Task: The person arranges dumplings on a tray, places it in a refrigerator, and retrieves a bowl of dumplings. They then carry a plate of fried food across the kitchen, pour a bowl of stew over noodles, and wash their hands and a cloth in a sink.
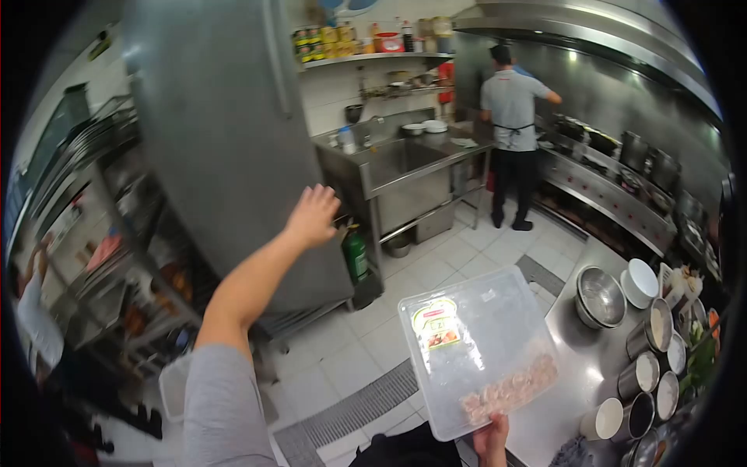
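My right hand (pixel 492 440) grips the near edge of a clear plastic food container (pixel 482 311), which is tilted up in front of me. Through its lid, pinkish chunks that look like raw meat (pixel 510 387) show along the near side. A bright printed label (pixel 437 323) sits at the lid's upper left. My left hand (pixel 313 216) is stretched forward at the right edge of the tall steel refrigerator (pixel 218 156). Its fingers are extended, with nothing in them.
Steel bowls (pixel 601 297) and several pots stand on the counter (pixel 568 342) at right. A green cylinder (pixel 355 255) is beside the sink (pixel 405 156). A person (pixel 510 101) works at the stove; another person (pixel 39 319) is at far left. A drain grate (pixel 350 409) crosses the floor.
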A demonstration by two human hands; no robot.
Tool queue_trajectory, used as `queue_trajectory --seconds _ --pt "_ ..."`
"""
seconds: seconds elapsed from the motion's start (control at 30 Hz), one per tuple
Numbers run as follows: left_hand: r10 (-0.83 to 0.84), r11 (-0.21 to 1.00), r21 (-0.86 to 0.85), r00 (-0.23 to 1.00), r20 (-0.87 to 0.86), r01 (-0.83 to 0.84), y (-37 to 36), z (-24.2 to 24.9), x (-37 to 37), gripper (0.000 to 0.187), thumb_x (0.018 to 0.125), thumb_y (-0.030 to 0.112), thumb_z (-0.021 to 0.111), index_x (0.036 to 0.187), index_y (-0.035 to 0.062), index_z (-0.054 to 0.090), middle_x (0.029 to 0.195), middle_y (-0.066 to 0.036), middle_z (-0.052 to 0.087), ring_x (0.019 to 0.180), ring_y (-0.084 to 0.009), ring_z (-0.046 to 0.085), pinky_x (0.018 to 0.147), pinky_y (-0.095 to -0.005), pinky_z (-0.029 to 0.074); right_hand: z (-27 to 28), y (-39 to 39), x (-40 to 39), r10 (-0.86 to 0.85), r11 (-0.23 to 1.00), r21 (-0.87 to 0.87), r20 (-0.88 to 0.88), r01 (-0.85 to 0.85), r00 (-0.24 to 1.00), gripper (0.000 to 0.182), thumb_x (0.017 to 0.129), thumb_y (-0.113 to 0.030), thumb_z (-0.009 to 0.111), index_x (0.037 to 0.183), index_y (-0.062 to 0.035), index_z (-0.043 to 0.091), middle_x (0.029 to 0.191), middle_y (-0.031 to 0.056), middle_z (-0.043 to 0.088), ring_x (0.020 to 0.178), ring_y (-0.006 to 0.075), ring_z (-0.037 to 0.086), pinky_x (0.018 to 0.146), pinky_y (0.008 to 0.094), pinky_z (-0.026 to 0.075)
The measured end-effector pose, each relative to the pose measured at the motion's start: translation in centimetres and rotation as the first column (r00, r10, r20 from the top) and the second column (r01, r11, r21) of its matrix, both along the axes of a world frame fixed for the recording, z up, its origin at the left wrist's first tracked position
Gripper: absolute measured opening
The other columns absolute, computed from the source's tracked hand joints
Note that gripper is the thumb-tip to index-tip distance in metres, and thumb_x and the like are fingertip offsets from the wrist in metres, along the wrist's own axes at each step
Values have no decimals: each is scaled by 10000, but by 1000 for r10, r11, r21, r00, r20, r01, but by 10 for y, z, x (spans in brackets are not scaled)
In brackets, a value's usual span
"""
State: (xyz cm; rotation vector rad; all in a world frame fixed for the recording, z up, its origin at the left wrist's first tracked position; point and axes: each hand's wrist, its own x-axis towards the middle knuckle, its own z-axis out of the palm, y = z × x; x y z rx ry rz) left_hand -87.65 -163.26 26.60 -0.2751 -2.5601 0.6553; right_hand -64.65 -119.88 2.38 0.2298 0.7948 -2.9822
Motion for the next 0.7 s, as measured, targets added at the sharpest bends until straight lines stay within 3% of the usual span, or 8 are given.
queue_trajectory --seconds 0.13,0.23,0.27,0.33,0.43,0.57,0.63,0.7 --pt "154 953 -242 981 -117 -179 -60 61 -140 567 643 330 617 1123 52 503 1261 -134 391 1235 -280 272 1041 -422 144 -1 -32 -12 -160 986 51 55 158 986 663 616 -155 533 1236 -37 328 1168 120 452 1067 298 453 913 433 379" --pt "393 791 -435 902 -179 -431 -88 87 -191 482 756 361 489 1154 89 512 1253 -84 440 1246 -226 283 1045 -450 93 -17 -30 -3 -123 992 16 154 122 980 562 712 -84 546 1236 -31 350 1195 138 452 1113 271 425 942 411 348" --pt "379 802 -428 909 -173 -416 -85 95 -198 482 756 361 489 1154 89 512 1253 -84 440 1246 -226 283 1045 -450 93 -12 -34 -3 -136 990 42 149 131 979 546 720 -77 528 1235 -29 350 1183 135 459 1094 275 436 935 408 354" --pt "607 611 -629 795 -19 -481 -77 108 -203 437 813 381 420 1160 136 521 1185 -50 512 1190 -215 379 1033 -480 93 -3 -40 -5 -152 987 68 132 144 980 531 728 -70 511 1233 -27 351 1172 132 466 1074 280 447 927 405 361" --pt "645 610 -597 764 -7 -521 -80 96 -227 415 839 399 389 1153 169 533 1146 -26 543 1124 -207 455 1018 -495 119 5 -48 -12 -150 987 72 83 144 985 521 734 -62 500 1232 -26 351 1165 126 470 1066 281 452 921 401 369" --pt "535 592 -692 843 -45 -413 -61 94 -182 383 838 375 379 1103 176 570 1097 13 571 1044 -153 507 867 -416 311 0 -65 -23 -154 987 52 90 150 984 554 720 -68 533 1239 -24 343 1177 123 459 1084 277 443 923 400 370" --pt "396 681 -647 916 -66 -341 -51 91 -134 356 805 356 398 903 135 660 936 -44 621 893 -178 561 833 -374 331 -1 -79 -31 -106 994 9 50 106 993 567 715 -71 545 1242 -24 339 1187 122 450 1090 275 438 925 399 369" --pt "198 820 -541 979 -37 -186 -45 91 -73 432 752 395 445 770 9 639 776 -125 574 851 -234 525 977 -385 255 8 -92 -35 -177 984 21 65 176 982 594 703 -68 565 1248 -21 332 1207 118 429 1098 272 430 931 394 366"
